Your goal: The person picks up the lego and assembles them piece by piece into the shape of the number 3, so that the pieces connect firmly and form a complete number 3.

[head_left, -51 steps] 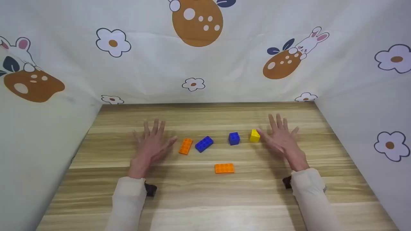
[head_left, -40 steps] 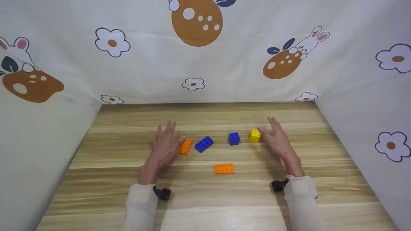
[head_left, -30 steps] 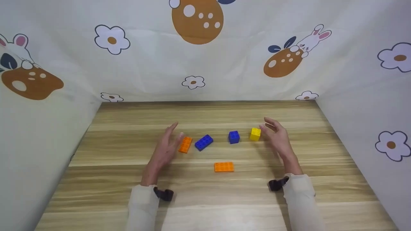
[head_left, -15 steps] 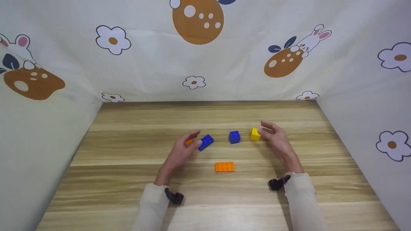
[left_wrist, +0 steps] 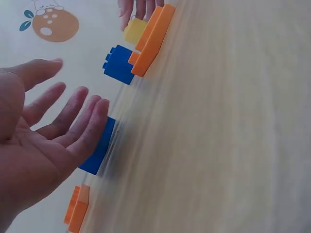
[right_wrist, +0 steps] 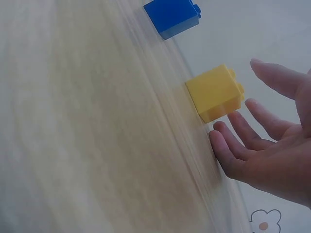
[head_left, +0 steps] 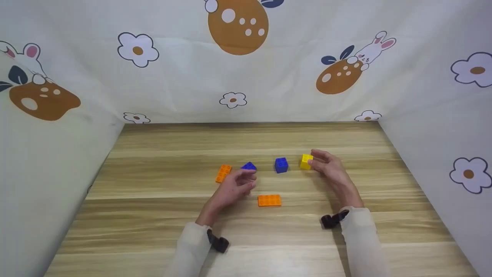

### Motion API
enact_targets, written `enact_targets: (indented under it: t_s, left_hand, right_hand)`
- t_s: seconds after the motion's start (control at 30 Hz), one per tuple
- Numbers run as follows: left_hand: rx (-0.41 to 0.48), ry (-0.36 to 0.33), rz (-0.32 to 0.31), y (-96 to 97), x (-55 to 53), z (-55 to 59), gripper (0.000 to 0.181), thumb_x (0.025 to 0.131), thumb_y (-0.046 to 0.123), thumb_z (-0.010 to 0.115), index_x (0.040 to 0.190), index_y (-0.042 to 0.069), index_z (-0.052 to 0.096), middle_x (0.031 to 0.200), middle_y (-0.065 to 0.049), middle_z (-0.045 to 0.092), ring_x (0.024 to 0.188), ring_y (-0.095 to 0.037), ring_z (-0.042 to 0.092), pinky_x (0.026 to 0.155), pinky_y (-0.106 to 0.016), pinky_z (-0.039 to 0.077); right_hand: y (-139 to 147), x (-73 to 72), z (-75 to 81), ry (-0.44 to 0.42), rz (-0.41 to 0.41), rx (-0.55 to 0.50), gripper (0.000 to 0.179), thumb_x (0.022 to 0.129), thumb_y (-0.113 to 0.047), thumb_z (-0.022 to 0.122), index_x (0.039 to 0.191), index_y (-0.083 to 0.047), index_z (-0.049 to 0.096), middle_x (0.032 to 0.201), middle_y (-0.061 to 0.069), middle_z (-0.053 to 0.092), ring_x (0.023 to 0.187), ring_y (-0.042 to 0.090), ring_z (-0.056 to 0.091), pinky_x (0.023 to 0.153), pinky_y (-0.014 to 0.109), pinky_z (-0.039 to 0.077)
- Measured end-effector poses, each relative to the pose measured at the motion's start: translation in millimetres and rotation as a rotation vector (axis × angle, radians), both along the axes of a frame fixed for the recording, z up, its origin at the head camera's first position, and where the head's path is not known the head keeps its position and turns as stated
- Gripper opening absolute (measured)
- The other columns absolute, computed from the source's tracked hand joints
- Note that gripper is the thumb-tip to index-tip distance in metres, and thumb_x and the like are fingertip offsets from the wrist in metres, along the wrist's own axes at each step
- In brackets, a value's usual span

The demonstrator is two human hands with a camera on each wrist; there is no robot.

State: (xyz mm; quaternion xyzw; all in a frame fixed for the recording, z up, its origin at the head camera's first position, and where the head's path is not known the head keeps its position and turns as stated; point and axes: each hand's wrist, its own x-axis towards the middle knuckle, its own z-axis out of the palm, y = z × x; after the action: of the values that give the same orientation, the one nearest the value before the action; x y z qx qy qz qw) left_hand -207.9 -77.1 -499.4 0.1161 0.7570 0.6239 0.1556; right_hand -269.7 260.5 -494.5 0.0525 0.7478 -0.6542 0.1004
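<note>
My left hand (head_left: 230, 191) hovers in front of the long blue brick (head_left: 249, 166) with its fingers loosely bent and nothing in them; it covers most of that brick in the head view. To its left lies an orange brick (head_left: 222, 174), partly overlapped by the hand. A second orange brick (head_left: 270, 200) rests nearer the front, right of the left fingertips. The right hand (head_left: 333, 171) is beside a yellow block (head_left: 305, 162), thumb and fingers spread apart around its right side. In the right wrist view, the fingertips (right_wrist: 235, 118) are right by the yellow block, not closed on it.
A square blue block (head_left: 281, 165) stands between the long blue brick and the yellow block. The wooden tabletop (head_left: 269, 246) is bounded by a patterned cloth (head_left: 184, 77) at the back and both sides. Dark wrist cameras (head_left: 218, 243) sit below both cuffs.
The left hand has come rightward from beyond the left orange brick to in front of the long blue brick. The right hand has moved slightly inward, its fingers bending more. The bricks stay put.
</note>
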Motion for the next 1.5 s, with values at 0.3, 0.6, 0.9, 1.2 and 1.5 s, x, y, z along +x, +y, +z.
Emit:
enact_targets:
  t_s: [0.3,0.6,0.9,1.2,1.5]
  left_hand:
    - [-0.13,-0.04,-0.125,5.0,2.3,-4.4,0.053,0.088,0.022,0.078,0.137,0.012,0.06,0.132,-0.011,0.064,0.122,-0.026,0.062,0.104,-0.04,0.052]
    - [-0.223,0.035,-0.125,17.4,5.9,-6.4,0.051,0.081,0.014,0.084,0.128,0.007,0.066,0.124,-0.009,0.068,0.114,-0.023,0.062,0.104,-0.041,0.05]
    - [-0.312,0.035,-0.088,20.8,6.5,-5.5,0.031,0.081,0.012,0.083,0.111,0.011,0.076,0.108,-0.003,0.071,0.095,-0.014,0.059,0.09,-0.032,0.052]
    - [-0.323,0.039,-0.072,20.8,6.0,-5.9,0.026,0.082,0.013,0.083,0.107,0.013,0.078,0.103,-0.003,0.072,0.09,-0.013,0.059,0.084,-0.03,0.052]
    - [-0.332,0.025,-0.05,20.6,6.0,-5.4,0.026,0.082,0.011,0.083,0.107,0.014,0.078,0.101,-0.001,0.07,0.088,-0.014,0.057,0.079,-0.026,0.05]
  right_hand:
    - [-1,-1.6,-3.7,0.005,0.026,0.064,0.064,0.093,-0.009,0.069,0.15,0.001,0.04,0.151,0.025,0.047,0.121,0.016,0.056,0.089,0.011,0.048]
    - [-4,-2.3,-3.9,-0.024,0.001,0.061,0.062,0.094,-0.005,0.066,0.149,0.002,0.04,0.151,0.027,0.045,0.114,0.012,0.058,0.088,0.011,0.049]
    - [-10,-3.1,-2.3,-0.025,-0.036,0.119,0.056,0.091,-0.006,0.07,0.143,0.002,0.051,0.144,0.024,0.054,0.106,0.011,0.059,0.084,0.014,0.05]
    - [-14,-0.2,6.9,-0.041,-0.01,0.119,0.056,0.093,-0.013,0.071,0.145,-0.002,0.05,0.143,0.021,0.055,0.105,0.012,0.06,0.087,0.022,0.052]
    - [-22,9.9,32.0,0.031,0.032,0.145,0.055,0.095,-0.016,0.069,0.145,-0.004,0.05,0.144,0.022,0.055,0.109,0.016,0.064,0.099,0.034,0.054]
